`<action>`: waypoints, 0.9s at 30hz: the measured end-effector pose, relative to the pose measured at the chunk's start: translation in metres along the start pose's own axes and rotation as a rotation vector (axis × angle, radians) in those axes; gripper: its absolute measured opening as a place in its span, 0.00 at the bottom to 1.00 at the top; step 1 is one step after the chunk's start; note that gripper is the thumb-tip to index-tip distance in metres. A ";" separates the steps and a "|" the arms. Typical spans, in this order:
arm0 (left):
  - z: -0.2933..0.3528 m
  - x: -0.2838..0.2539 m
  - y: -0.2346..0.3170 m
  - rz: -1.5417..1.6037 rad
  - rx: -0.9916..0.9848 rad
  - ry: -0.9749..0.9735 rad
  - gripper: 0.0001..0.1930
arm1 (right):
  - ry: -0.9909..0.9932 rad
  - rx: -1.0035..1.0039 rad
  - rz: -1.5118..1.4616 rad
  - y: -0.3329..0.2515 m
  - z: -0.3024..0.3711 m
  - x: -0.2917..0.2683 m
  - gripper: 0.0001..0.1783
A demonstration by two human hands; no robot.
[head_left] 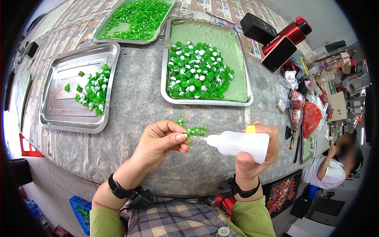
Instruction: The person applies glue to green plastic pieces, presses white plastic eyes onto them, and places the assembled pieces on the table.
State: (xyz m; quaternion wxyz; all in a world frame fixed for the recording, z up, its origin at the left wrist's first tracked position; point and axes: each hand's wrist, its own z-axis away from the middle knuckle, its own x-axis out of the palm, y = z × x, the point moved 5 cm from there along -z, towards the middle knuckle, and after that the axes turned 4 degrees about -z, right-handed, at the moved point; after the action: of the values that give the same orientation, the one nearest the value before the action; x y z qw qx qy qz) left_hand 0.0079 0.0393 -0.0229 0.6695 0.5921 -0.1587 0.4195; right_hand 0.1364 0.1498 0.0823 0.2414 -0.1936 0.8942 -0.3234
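Observation:
Between thumb and fingertips, my left hand (160,142) pinches a small green plastic piece, mostly hidden by the fingers. My right hand (258,152) is wrapped round a white squeeze bottle (242,144) held on its side, its thin nozzle tip pointing left at the pinched piece. A yellow band circles one finger of that hand. Just beyond my fingertips, several small green pieces (197,130) lie on the grey table cover (136,91). The far-middle metal tray (237,71) holds a heap of green and white round pieces (199,71).
At the left a metal tray (59,94) holds a smaller pile of green and white pieces (94,89). Another tray (100,37) of tiny green parts stands at the back. A phone (278,54) leans by a red bottle (290,33) and black box (256,27). A co-worker (323,170) sits at right.

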 end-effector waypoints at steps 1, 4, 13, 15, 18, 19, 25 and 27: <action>0.000 0.000 0.000 -0.005 -0.002 -0.001 0.05 | -0.005 -0.017 0.040 -0.001 0.000 0.001 0.30; 0.001 -0.001 0.000 0.005 -0.001 0.001 0.05 | 0.009 0.054 -0.049 0.003 0.001 0.000 0.29; 0.000 -0.001 -0.001 0.008 -0.008 -0.006 0.05 | 0.048 0.046 -0.045 0.006 0.000 -0.002 0.29; 0.000 -0.001 -0.001 0.008 -0.007 -0.005 0.05 | 0.070 0.047 -0.057 0.008 0.001 -0.003 0.30; 0.001 0.000 0.002 -0.050 0.024 0.031 0.06 | 0.164 0.076 -0.120 0.006 0.003 -0.006 0.30; 0.001 0.000 0.003 -0.108 0.055 0.067 0.06 | 0.236 0.103 -0.170 0.007 0.004 -0.009 0.29; 0.004 0.001 0.011 -0.293 0.291 0.119 0.06 | 0.151 0.122 -0.123 0.015 0.009 -0.007 0.29; 0.005 0.000 0.012 -0.300 0.299 0.126 0.06 | 0.135 0.097 -0.101 0.015 0.008 -0.006 0.29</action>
State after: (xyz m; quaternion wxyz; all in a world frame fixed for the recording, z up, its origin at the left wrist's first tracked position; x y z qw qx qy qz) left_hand 0.0003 0.0345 -0.0140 0.6377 0.6745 0.0374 0.3701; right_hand 0.1433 0.1597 0.0685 0.1733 -0.2042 0.8809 -0.3903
